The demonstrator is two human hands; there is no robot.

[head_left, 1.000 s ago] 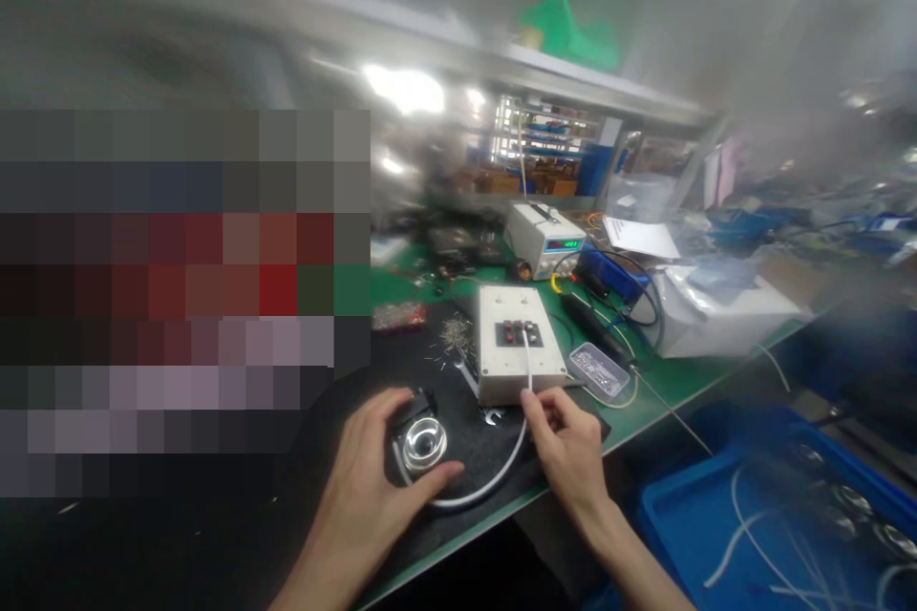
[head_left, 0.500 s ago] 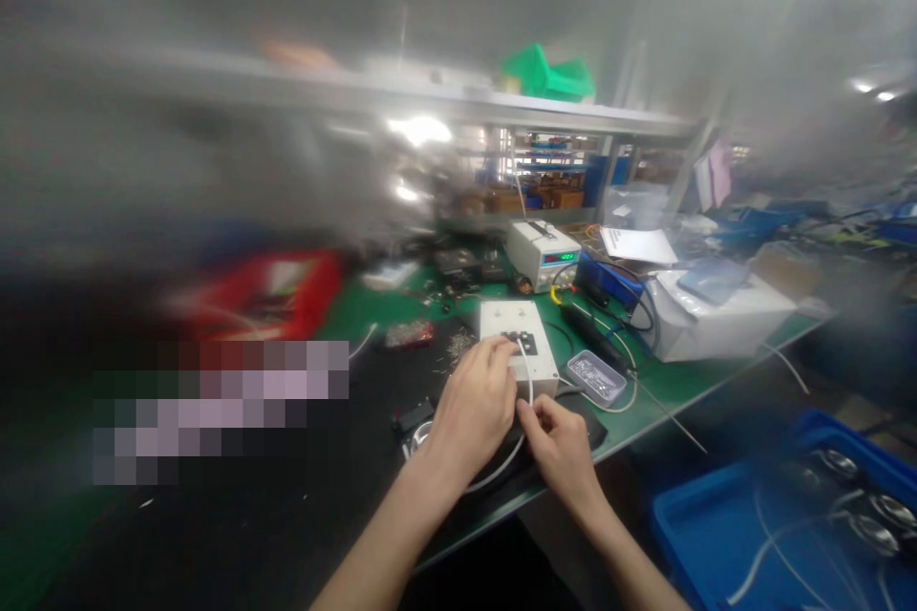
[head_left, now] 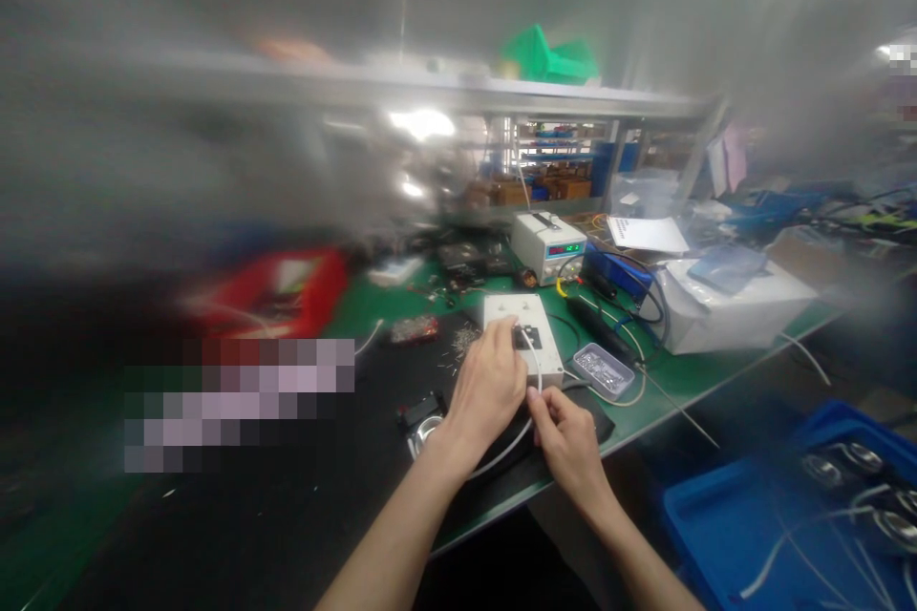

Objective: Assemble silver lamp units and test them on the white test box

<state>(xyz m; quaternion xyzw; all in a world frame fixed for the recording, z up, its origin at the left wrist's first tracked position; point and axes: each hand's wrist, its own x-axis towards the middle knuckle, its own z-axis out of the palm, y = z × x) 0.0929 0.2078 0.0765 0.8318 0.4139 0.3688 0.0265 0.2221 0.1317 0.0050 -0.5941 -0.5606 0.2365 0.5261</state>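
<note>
A white box (head_left: 543, 350) with a black terminal block (head_left: 531, 339) on its top stands on the bench in front of me. My left hand (head_left: 491, 377) reaches over the box's left side, fingers bent together at the terminal block around the end of a white cable (head_left: 539, 365); its fingertips are partly hidden. Below the box's front edge, my right hand (head_left: 569, 425) pinches the same cable between thumb and fingers. From there the cable curves down behind my left wrist, towards a round silver lamp (head_left: 425, 433) lying left of that wrist.
Behind the box stands a power supply (head_left: 548, 248) with a lit display. To the right are a small tray of metal parts (head_left: 604, 370), a black-handled tool (head_left: 598, 329) and a white carton (head_left: 731, 310). A blue bin (head_left: 706, 506) holds lamps; a red bin (head_left: 315, 291) sits left.
My view has shifted slightly, and the digits on the power supply look different. Both hands stay at the box and cable, the left fingers a little farther up the terminal block.
</note>
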